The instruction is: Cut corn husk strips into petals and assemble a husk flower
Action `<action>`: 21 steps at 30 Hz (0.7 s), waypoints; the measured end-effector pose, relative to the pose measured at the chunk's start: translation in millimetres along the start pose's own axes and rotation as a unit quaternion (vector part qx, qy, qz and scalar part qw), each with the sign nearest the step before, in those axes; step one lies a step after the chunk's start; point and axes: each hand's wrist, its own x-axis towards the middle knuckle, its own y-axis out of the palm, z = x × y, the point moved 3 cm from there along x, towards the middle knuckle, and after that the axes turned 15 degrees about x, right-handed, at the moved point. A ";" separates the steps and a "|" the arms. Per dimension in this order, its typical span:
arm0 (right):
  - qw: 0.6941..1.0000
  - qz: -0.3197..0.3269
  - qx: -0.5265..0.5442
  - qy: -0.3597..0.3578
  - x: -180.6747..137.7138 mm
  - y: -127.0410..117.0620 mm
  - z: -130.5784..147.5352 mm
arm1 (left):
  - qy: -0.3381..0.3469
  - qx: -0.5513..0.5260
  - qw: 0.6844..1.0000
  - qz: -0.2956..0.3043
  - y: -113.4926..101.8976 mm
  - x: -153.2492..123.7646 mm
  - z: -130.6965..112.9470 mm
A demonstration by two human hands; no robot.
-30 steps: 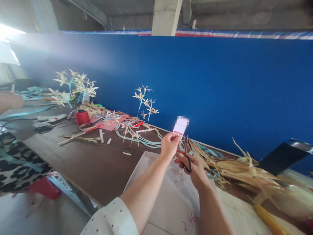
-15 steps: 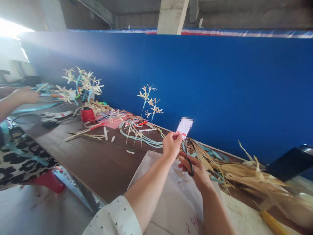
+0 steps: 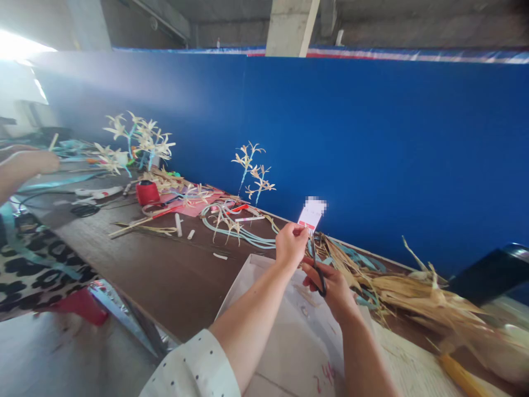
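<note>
A small white card with a red band (image 3: 311, 216) is pinched upright between the thumb and fingers of my left hand (image 3: 290, 245). My right hand (image 3: 330, 286) is wrapped round the handles of black-handled scissors (image 3: 320, 281). Their blades point up to the card's lower edge, close by my left fingertips; whether they are cutting is too small to tell. Under both hands lies a pale shallow box or board (image 3: 285, 336) with red handwritten marks and a few small scraps on it.
Dried husks (image 3: 413, 292) lie to the right. Blue-green cords (image 3: 248, 237), a red tape roll (image 3: 147, 193) and a white glue gun (image 3: 99, 193) lie to the left. Husk flowers (image 3: 252, 171) stand against the blue partition (image 3: 372, 138). A co-worker's hand (image 3: 33, 168) is at far left.
My hands, the card and the scissors stay nearly where they were. At far left the co-worker's hand has shifted slightly left, and the pale stick in it now points more upright.
</note>
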 end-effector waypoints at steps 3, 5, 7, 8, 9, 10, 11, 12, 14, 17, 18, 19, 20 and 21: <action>1.000 -0.006 -0.010 0.001 1.0 -0.7 -1.5 | -0.002 0.006 1.000 -0.007 -0.3 -0.7 -0.1; 1.000 -0.009 -0.012 -0.001 1.7 -1.1 -2.5 | -0.003 0.008 1.000 -0.008 -0.3 -0.8 0.2; 1.000 -0.009 -0.013 -0.002 2.2 -1.3 -3.1 | -0.003 0.010 1.000 -0.009 -0.3 -0.8 0.5; 1.000 -0.009 -0.014 -0.003 2.3 -1.4 -3.2 | -0.003 0.011 1.000 -0.008 -0.2 -0.7 0.6; 1.000 -0.008 -0.015 -0.002 2.3 -1.5 -3.4 | -0.003 0.011 1.000 -0.008 -0.1 -0.6 0.7; 1.000 -0.008 -0.015 -0.002 2.3 -1.7 -3.5 | -0.003 0.010 1.000 -0.007 0.0 -0.4 0.8; 1.000 -0.007 -0.015 -0.002 2.3 -1.9 -3.6 | -0.003 0.008 1.000 -0.006 0.0 -0.3 0.7; 1.000 -0.007 -0.015 -0.002 2.3 -2.2 -3.8 | -0.002 0.007 1.000 -0.005 0.0 -0.3 0.6; 1.000 -0.007 -0.016 -0.005 2.5 -2.8 -4.2 | -0.002 0.006 1.000 -0.004 0.0 -0.2 0.4; 1.000 -0.008 -0.021 -0.007 3.4 -3.4 -5.2 | -0.005 0.006 1.000 -0.002 0.0 -0.4 0.5; 1.000 -0.008 -0.021 -0.007 3.8 -3.4 -5.7 | -0.007 0.003 1.000 -0.001 0.0 -0.4 0.7; 1.000 -0.008 -0.017 -0.009 4.3 -3.5 -6.1 | -0.007 0.001 1.000 -0.001 0.1 -0.4 0.9; 1.000 -0.008 -0.012 -0.012 4.8 -3.5 -6.6 | -0.006 -0.001 1.000 -0.002 0.1 -0.4 1.2; 1.000 -0.009 -0.006 -0.015 5.3 -3.7 -7.2 | -0.005 -0.002 1.000 -0.003 0.2 -0.3 1.4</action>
